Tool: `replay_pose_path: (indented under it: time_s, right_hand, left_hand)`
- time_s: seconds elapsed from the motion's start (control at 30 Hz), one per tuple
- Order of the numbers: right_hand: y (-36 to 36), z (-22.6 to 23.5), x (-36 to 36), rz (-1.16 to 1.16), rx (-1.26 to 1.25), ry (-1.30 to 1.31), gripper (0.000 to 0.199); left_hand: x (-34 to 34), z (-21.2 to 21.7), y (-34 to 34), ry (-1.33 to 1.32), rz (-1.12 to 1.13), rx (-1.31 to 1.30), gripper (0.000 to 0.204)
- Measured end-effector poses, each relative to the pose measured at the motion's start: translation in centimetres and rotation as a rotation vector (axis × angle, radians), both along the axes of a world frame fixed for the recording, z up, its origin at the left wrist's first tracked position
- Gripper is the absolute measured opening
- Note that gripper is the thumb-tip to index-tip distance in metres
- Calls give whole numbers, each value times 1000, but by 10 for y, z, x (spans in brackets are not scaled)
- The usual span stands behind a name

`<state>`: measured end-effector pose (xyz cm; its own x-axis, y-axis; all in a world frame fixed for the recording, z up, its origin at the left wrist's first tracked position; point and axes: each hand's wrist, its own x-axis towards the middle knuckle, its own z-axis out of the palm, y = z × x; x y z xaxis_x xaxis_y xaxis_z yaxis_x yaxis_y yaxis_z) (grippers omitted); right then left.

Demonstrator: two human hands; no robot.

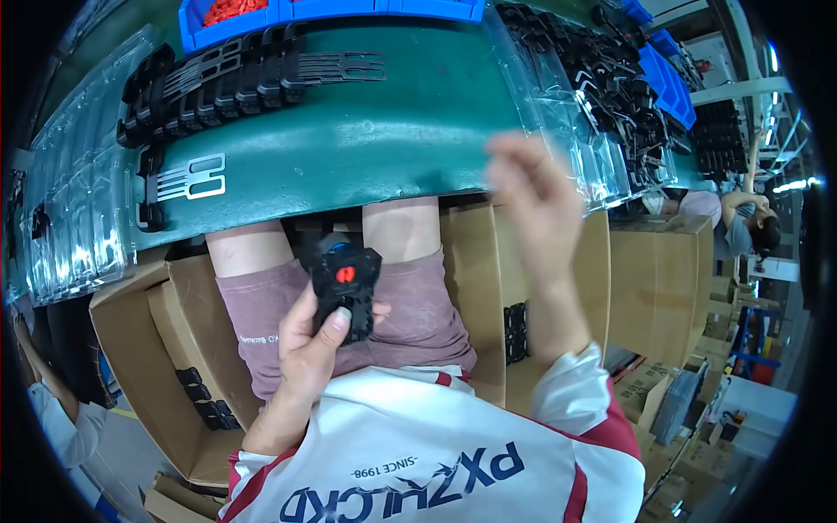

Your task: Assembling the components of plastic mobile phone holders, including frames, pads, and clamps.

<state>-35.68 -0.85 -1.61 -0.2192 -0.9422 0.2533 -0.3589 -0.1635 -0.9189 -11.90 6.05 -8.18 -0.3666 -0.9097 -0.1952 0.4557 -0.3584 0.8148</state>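
My left hand [307,342] is closed around a black plastic housing [356,301] with a red insert, above my lap, the thumb pressed on its face. A bit of blue shows at the housing's far end. Over the table's front edge on the right, my right hand [539,187] is smeared by motion, its fingers bent toward the left; whether anything is in them I cannot make out. At the left of the green table [418,131] lies a row of black plastic parts [218,87] with flat metal forked plates. One similar part [153,187] with its forked plate [196,179] lies nearer me.
Blue bins [336,10] stand at the far edge, one holding red pieces [234,9]. Clear plastic trays [83,174] lie at the left; others at the right hold black parts [610,87]. Cardboard boxes [157,349] flank my legs. Other people sit at both sides.
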Motion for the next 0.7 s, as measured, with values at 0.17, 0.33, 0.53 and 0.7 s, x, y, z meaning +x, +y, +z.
replay_pose_path:
  time_s: [0.17,0.33,0.53,0.7]
  right_hand:
    - [-127,14,-123,-274,-117,652,29]
    - [-184,-20,-191,-235,73,954,29]
    - [-150,35,-171,-499,-131,390,26]
    - [-96,32,-84,213,-124,-481,35]
  left_hand:
    - [3,6,-2,77,92,28,42]
    - [26,3,0,132,188,-26,42]
    - [44,1,-4,198,230,-54,41]
    - [46,6,5,157,280,41,42]
